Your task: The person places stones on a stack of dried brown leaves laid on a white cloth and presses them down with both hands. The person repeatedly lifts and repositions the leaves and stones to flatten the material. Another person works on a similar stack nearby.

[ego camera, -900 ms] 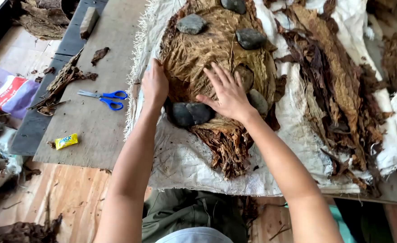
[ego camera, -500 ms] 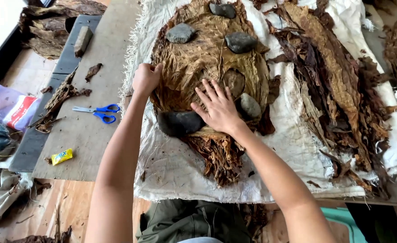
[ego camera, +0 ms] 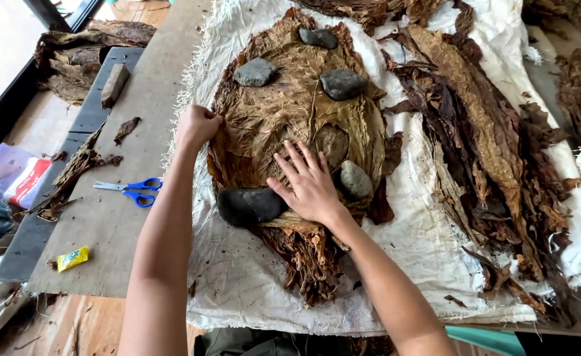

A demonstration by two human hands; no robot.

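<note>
Right hand (ego camera: pixel 310 184) flat and open, fingers spread, pressing down near the bottom of the leaf pile (ego camera: pixel 290 112), probably to keep the dry leaves from curling back up. Left hand (ego camera: pixel 197 124) curled shut, pinching the pile's left edge, looks like tugging it flat. Big dark stone (ego camera: pixel 251 206) just left of the right hand, touching it near the thumb, pinning the pile's lower end. Smaller stone (ego camera: pixel 356 179) just right of the fingers. Three more stones (ego camera: pixel 255 72) further up the pile, weights too by the look of it. Pile itself on the white cloth (ego camera: pixel 238 277) on the table (ego camera: pixel 139 105), long axis running away from the body, stems bunched at the near end, broad tip far. Darker leaves (ego camera: pixel 488 138) right of the pile, scissors (ego camera: pixel 132 191) off to its left.
</note>
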